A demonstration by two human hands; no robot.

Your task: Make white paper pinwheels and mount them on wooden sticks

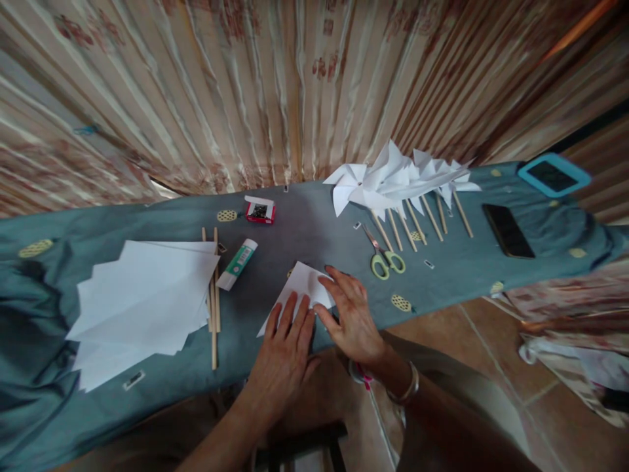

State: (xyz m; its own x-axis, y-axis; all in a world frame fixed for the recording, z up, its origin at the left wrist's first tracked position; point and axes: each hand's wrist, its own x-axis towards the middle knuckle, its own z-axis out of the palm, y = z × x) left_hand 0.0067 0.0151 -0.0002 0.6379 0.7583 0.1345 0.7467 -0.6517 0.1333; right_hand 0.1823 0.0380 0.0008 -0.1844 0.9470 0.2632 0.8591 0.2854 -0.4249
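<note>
A white sheet of paper (303, 278), folded into a triangle, lies on the cloth-covered table near its front edge. My left hand (285, 347) rests on the paper's lower left part, palm down with the fingers stretched out. From the right, my right hand (351, 314) touches the paper, its fingers and thumb apart. Green-handled scissors (386, 259) lie to the right of my right hand. On the left are a green and white glue box (238, 264) and several wooden sticks (214, 334) beside a stack of white paper (142, 295).
Several white paper pinwheels (393, 177) on sticks lie in a row at the back right. A small red box (260, 210) of dark pins stands open at the back. A phone (508, 231) and a blue-framed device (554, 174) lie far right; a curtain (275, 98) hangs behind.
</note>
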